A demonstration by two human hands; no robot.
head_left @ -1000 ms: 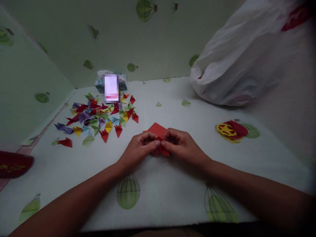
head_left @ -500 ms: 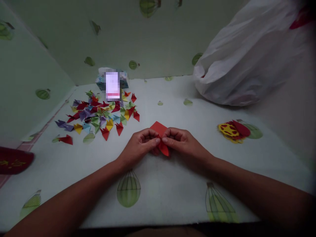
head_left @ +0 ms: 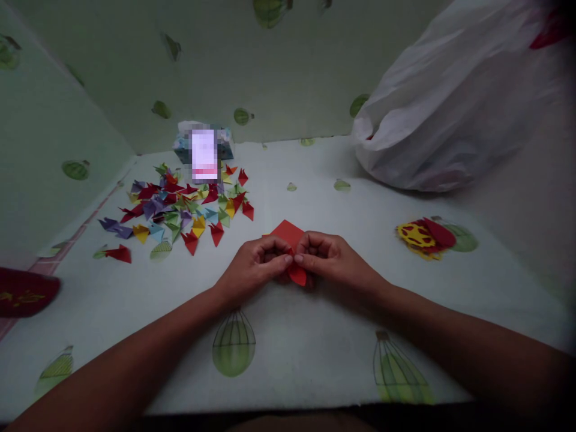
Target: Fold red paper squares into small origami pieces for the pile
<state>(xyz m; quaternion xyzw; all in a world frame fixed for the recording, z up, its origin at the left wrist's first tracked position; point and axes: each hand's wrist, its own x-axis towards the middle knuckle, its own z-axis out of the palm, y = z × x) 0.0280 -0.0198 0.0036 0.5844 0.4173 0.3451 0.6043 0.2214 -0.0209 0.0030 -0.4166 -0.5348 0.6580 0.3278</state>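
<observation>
Head view: from where I stand, the left hand [head_left: 254,264] and right hand [head_left: 333,259] both pinch a small red folded paper [head_left: 297,276] between thumb and fingers, tips nearly meeting, above the middle of the table [head_left: 292,354]. Fingers hide most of its folds. Pulling unevenly could tear it, I'd guess, or set a crease crooked; a knuckle could nudge the flat red sheet [head_left: 285,229] just beyond, on the far side.

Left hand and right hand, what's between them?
In the head view, folded red paper is between the left hand and the right hand, held by both.
</observation>
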